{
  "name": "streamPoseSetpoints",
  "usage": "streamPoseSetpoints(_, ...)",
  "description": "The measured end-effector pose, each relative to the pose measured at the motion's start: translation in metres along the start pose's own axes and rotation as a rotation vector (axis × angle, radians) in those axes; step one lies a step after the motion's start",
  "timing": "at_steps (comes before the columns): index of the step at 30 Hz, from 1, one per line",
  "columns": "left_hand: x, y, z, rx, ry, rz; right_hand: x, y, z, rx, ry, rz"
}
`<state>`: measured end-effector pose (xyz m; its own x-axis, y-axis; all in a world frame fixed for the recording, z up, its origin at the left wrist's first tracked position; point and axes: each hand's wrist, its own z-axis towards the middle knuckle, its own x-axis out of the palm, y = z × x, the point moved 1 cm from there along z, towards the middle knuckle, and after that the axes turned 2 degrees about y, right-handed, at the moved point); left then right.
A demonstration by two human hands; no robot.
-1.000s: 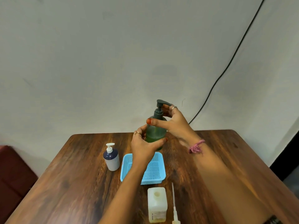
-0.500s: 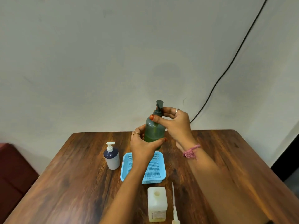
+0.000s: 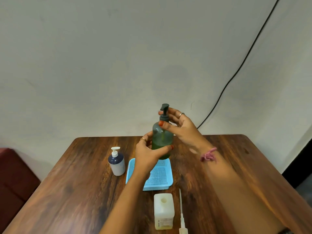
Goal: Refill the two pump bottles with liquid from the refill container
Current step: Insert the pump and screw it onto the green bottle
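At the near edge, at 6 o'clock, a loose white pump with its dip tube (image 3: 181, 215) lies on the wooden surface (image 3: 70, 191), its head cut off by the frame. Just left of it stands the pale square refill container (image 3: 163, 211), cap off, a little yellowish liquid low inside. Beyond that sits a light blue mesh tray (image 3: 157, 176), partly hidden by the left forearm. At 9 o'clock of the tray stands a small white-and-navy pump bottle (image 3: 117, 162), upright, its nozzle pointing right.

Above the tray's far end, the left hand (image 3: 148, 153) is wrapped around the lower body of the green pump bottle (image 3: 162, 135), held off the surface. A half second ago the right hand (image 3: 179, 127) closed over the pump collar; now its fingers are spread, only the thumb tip touching the shoulder, and the dark pump head has turned to face left. How far the collar is unscrewed is unclear.

The surface lies open at 3 o'clock and 8 o'clock.
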<state>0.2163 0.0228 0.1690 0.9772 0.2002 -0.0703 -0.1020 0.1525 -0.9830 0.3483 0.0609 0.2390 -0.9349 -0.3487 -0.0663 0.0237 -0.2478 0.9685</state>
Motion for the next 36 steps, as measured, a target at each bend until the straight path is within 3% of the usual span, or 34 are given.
streamPoseSetpoints(2, -0.003, 0.001, 0.001, 0.001, 0.050, 0.004, -0.004, 0.000, 0.001, 0.013, 0.122, 0.031)
streamPoseSetpoints(4, -0.005, 0.000, 0.000, -0.002, 0.092, 0.005, -0.005, 0.000, 0.001, 0.001, 0.135, 0.030)
streamPoseSetpoints(14, -0.005, 0.001, -0.004, -0.014, 0.171, -0.006, 0.012, -0.013, -0.006, -0.064, -0.191, -0.108)
streamPoseSetpoints(17, -0.009, 0.003, -0.005, -0.024, 0.178, -0.015, 0.012, -0.010, -0.008, -0.051, -0.115, -0.171)
streamPoseSetpoints(24, -0.024, 0.011, -0.004, -0.039, 0.242, -0.037, 0.009, -0.023, -0.024, 0.186, 0.119, -0.266)
streamPoseSetpoints(36, -0.061, 0.032, -0.002, -0.047, 0.231, 0.019, 0.048, -0.045, -0.008, 0.192, -0.018, -0.335)
